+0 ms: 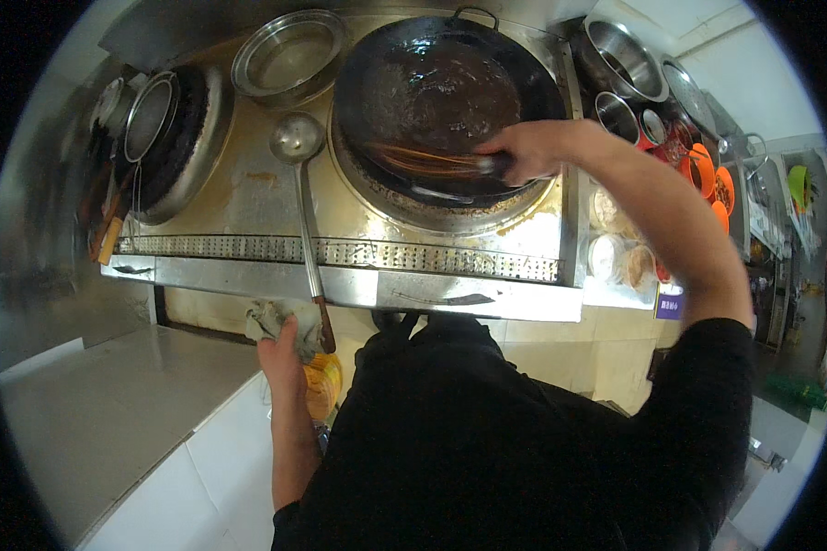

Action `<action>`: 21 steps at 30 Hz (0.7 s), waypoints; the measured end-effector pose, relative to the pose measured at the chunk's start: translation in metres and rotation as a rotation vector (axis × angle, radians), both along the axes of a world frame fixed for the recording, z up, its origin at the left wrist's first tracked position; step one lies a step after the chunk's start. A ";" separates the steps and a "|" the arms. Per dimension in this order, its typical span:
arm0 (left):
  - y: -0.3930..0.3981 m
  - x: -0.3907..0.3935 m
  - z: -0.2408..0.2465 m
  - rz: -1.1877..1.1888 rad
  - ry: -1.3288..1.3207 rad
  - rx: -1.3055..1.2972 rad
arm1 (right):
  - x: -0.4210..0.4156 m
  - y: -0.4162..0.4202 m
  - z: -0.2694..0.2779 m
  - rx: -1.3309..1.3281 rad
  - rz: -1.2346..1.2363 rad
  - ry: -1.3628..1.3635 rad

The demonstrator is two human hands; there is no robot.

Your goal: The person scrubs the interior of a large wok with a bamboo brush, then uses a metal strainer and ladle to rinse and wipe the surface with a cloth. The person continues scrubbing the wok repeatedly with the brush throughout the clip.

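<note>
My right hand grips a bamboo wok brush, whose blurred bristles lie inside the near side of a large black wok. Liquid with shiny ripples covers the wok's bottom. The wok sits on a round burner ring. Left of it a steel ladle rests bowl up, its wooden handle end jutting past the stove's front edge. Beside that handle, in front of the stove, my left hand holds a crumpled grey-green cloth.
A steel basin stands back left, with strainers over another dark wok farther left. At right are a steel bowl, orange containers and jars. A perforated drain strip runs along the stove's front.
</note>
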State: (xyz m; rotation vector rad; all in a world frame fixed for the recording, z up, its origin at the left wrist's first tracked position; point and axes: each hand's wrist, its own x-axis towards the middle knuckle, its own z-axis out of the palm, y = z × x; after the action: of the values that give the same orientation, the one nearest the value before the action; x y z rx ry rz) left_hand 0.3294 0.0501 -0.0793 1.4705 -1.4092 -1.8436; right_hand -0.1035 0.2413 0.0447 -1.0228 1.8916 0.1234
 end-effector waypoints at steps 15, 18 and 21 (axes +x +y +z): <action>0.014 0.011 0.016 0.009 0.024 -0.018 | -0.005 -0.037 0.006 -0.060 -0.172 -0.041; 0.017 0.001 0.015 -0.018 0.026 -0.003 | -0.007 -0.049 -0.041 -0.254 -0.334 0.013; 0.011 0.006 -0.004 -0.007 0.035 -0.059 | 0.013 -0.041 -0.036 -0.179 -0.307 -0.039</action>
State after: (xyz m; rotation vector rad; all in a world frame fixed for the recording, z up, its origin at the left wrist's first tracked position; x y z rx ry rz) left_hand 0.3357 0.0616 -0.0833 1.3989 -1.4417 -1.8076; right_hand -0.0907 0.2005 0.0090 -0.8313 2.0264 -0.2465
